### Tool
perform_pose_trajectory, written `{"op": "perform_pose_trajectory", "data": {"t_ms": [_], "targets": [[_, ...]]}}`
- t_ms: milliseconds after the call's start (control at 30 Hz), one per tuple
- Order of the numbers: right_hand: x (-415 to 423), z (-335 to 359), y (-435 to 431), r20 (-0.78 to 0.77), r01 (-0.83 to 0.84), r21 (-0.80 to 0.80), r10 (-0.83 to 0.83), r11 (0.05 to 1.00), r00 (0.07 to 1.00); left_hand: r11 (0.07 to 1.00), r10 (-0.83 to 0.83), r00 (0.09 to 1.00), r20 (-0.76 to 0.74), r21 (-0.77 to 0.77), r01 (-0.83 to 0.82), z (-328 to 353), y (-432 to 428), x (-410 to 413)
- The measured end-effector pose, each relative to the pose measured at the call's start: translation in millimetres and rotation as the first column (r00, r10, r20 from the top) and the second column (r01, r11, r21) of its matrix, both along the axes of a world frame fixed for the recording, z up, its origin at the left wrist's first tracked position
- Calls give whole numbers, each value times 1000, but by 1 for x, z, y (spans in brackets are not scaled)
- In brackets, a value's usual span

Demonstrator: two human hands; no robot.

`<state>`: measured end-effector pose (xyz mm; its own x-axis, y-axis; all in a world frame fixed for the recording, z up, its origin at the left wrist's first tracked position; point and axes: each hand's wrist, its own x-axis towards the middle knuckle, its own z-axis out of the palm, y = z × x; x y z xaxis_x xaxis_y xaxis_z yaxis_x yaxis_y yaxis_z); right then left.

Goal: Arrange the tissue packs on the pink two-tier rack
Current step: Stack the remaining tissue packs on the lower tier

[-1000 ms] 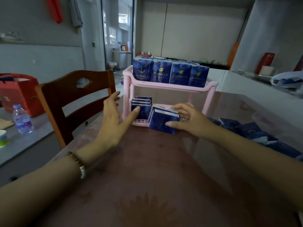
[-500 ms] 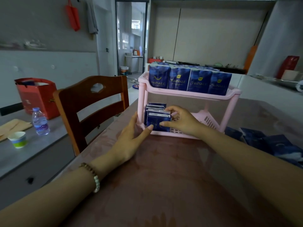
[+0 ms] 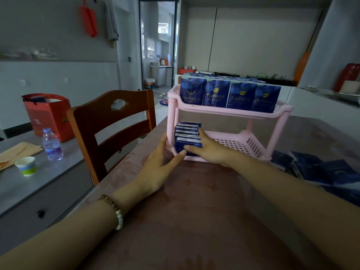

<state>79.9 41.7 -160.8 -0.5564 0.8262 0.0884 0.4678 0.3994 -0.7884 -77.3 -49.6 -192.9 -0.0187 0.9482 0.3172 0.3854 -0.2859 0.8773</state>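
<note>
The pink two-tier rack [image 3: 229,112] stands on the table ahead of me. Its upper tier is full of upright dark blue tissue packs [image 3: 229,94]. At the left end of the lower tier stands a short row of the same packs [image 3: 188,129]. My right hand [image 3: 208,151] grips the front pack of that row [image 3: 185,142], thumb on its face and fingers along its right side. My left hand [image 3: 161,162] is open against the rack's left front leg, its thumb touching the pack's lower edge. More loose tissue packs [image 3: 319,170] lie on the table at the right.
A wooden chair [image 3: 111,129] stands at the table's left edge. Beyond it a grey counter carries a water bottle [image 3: 51,144], a paper cup [image 3: 26,165] and a red bag [image 3: 47,115]. The right part of the rack's lower tier [image 3: 237,142] is bare.
My right hand has carried the tissue pack from the table into the lower tier and pushed it against the row at the left. My left hand has come in against the rack's leg.
</note>
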Motion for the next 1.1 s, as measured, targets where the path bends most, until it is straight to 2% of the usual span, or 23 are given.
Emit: {"op": "perform_pose_trajectory", "data": {"t_ms": [533, 700, 833, 933, 1100], "targets": [[6, 9, -7, -30, 29, -82, -32, 996, 999, 1000, 21, 999, -32, -11, -21, -1, 1, 0], [27, 25, -30, 69, 49, -22, -47, 999, 996, 997, 70, 997, -44, -6, -71, -1, -2, -2], [56, 30, -48, 181, 70, 53, -79, 996, 980, 990, 137, 978, -155, -7, -140, 6, -12, 2], [88, 34, -66, 300, 52, 71, -71, 996, 951, 992, 106, 952, -286, -28, -119, 12, -23, 8], [152, 38, -106, 395, 86, 50, -99, 995, 913, 951, 38, 869, -492, -248, -182, 18, -47, 33]]}}
